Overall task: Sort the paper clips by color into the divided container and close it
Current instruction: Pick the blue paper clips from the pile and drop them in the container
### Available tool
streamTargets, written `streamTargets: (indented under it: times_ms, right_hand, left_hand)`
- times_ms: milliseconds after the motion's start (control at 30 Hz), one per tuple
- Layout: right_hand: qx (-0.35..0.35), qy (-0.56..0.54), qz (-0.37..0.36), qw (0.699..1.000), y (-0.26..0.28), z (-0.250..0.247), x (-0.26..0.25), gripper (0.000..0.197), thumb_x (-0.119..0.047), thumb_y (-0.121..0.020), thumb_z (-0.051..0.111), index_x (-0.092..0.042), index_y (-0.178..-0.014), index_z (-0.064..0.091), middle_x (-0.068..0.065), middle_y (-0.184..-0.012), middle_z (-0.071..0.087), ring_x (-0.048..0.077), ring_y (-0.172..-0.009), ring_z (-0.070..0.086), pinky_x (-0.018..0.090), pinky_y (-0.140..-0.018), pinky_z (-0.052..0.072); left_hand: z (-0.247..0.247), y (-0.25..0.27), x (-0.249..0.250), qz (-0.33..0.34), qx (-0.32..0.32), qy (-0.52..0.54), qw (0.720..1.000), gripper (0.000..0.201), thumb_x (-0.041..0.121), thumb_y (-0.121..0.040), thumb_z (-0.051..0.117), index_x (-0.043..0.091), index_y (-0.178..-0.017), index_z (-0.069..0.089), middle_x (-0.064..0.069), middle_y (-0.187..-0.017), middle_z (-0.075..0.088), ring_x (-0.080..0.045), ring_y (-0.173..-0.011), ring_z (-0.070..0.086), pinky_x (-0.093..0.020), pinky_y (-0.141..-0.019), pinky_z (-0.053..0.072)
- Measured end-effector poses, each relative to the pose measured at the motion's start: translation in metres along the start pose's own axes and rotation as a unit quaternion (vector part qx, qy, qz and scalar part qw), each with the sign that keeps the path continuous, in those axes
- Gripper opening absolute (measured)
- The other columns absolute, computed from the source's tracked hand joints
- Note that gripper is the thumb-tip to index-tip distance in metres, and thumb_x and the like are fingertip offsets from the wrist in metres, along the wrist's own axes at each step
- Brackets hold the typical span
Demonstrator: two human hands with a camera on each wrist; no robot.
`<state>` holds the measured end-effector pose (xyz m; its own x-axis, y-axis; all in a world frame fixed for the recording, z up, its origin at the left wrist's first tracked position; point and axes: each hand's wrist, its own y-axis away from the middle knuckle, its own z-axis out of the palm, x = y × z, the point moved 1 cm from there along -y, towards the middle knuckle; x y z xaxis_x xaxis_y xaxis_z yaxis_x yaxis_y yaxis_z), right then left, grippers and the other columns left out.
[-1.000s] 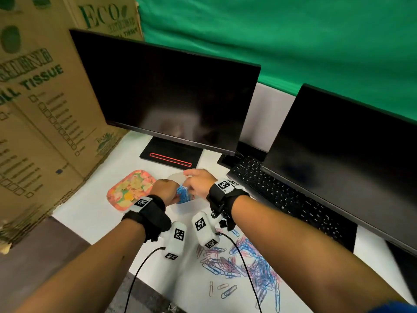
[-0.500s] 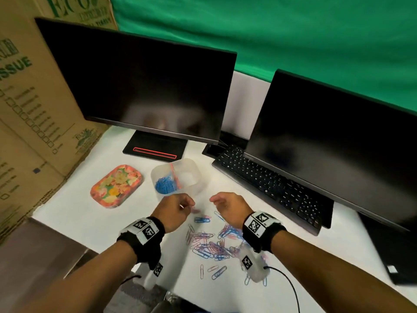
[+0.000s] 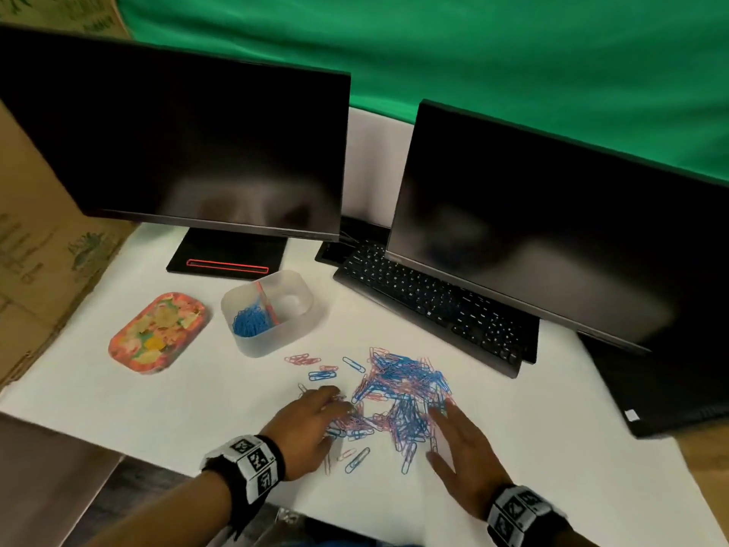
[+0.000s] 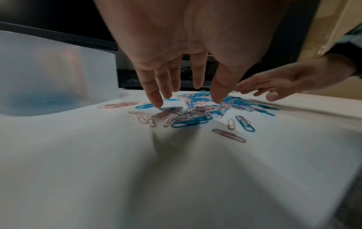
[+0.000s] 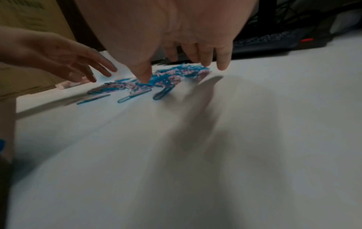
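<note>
Sorting is partial: divided container [image 3: 266,313] holds blue clips only; mixed paper clips [image 3: 398,392] remain at frame centre. Left hand [image 3: 307,428] and right hand [image 3: 465,456] are spread, empty; lid [image 3: 157,332] is off.

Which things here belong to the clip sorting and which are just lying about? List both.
Part of the job:
- mixed clip pile
- divided container, blue clips in its left compartment
- floral lid
- left hand
- right hand

Just lying about:
- left monitor
- right monitor
- keyboard
- cardboard boxes
- green backdrop
</note>
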<state>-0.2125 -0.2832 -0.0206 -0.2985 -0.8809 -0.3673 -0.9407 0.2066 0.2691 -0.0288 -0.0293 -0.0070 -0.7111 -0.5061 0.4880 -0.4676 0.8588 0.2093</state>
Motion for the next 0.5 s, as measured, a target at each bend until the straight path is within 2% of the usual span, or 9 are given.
streamTargets:
  times_ms: [33, 100, 200, 300, 433, 500]
  right_hand:
    - [-0.003, 0.006, 0.014, 1.000, 0.000, 0.003, 0.000, 0.069, -0.065, -0.089, 0.024, -0.039, -0.147, -0.002, -0.010, -0.156, -0.012, 0.007, -0.146, -0.008, 0.026, -0.118, 0.001]
    - [-0.012, 0.014, 0.040, 0.999, -0.009, 0.006, -0.006, 0.081, -0.075, -0.082, 0.013, -0.035, -0.149, -0.008, -0.008, -0.151, -0.026, 0.010, -0.142, -0.021, 0.034, -0.118, -0.004]
    - [-0.013, 0.027, 0.068, 0.997, -0.033, 0.011, -0.018, 0.087, -0.076, -0.078, 0.004, -0.030, -0.151, -0.009, -0.004, -0.153, -0.026, 0.017, -0.144, -0.022, 0.044, -0.120, -0.003]
    - [-0.037, 0.043, 0.080, 0.995, -0.052, 0.014, -0.030, 0.091, -0.076, -0.074, -0.005, -0.028, -0.151, -0.010, 0.000, -0.154, -0.027, 0.021, -0.145, -0.022, 0.047, -0.117, -0.008]
    - [-0.082, 0.089, -0.011, 0.993, -0.055, 0.010, -0.051, 0.081, -0.076, -0.077, -0.005, -0.037, -0.148, -0.009, -0.002, -0.149, -0.031, 0.024, -0.143, -0.024, 0.050, -0.116, -0.011]
    - [-0.106, 0.109, -0.059, 0.987, -0.052, 0.008, -0.054, 0.068, -0.075, -0.083, 0.001, -0.046, -0.142, -0.014, -0.002, -0.152, -0.029, 0.029, -0.143, -0.024, 0.048, -0.114, -0.016]
  left_hand:
    - [0.002, -0.005, 0.005, 0.006, -0.017, -0.020, 1.000, 0.063, 0.026, -0.086, 0.049, 0.032, -0.146, 0.031, -0.005, -0.157, 0.021, -0.023, -0.142, 0.026, -0.032, -0.115, 0.025]
    - [0.005, -0.015, 0.014, 0.015, -0.057, -0.064, 0.996, 0.069, 0.030, -0.089, 0.049, 0.033, -0.150, 0.017, -0.003, -0.161, 0.004, -0.022, -0.147, 0.010, -0.037, -0.117, 0.020]
    - [0.006, -0.031, 0.031, 0.037, -0.078, -0.100, 0.991, 0.074, 0.028, -0.089, 0.050, 0.032, -0.151, 0.011, -0.002, -0.161, -0.005, -0.024, -0.148, 0.000, -0.044, -0.118, 0.018]
    - [0.009, -0.045, 0.043, 0.035, -0.074, -0.112, 0.990, 0.076, 0.022, -0.087, 0.050, 0.029, -0.151, 0.010, -0.003, -0.161, -0.006, -0.026, -0.148, -0.001, -0.046, -0.118, 0.019]
    - [0.005, -0.061, 0.045, 0.012, -0.059, -0.107, 0.993, 0.078, 0.026, -0.089, 0.051, 0.030, -0.152, 0.004, -0.002, -0.161, -0.009, -0.026, -0.148, -0.005, -0.043, -0.120, 0.011]
    - [0.005, -0.067, 0.040, 0.005, -0.073, -0.123, 0.990, 0.077, 0.032, -0.090, 0.050, 0.030, -0.152, 0.005, -0.003, -0.161, -0.009, -0.027, -0.148, -0.006, -0.048, -0.120, 0.009]
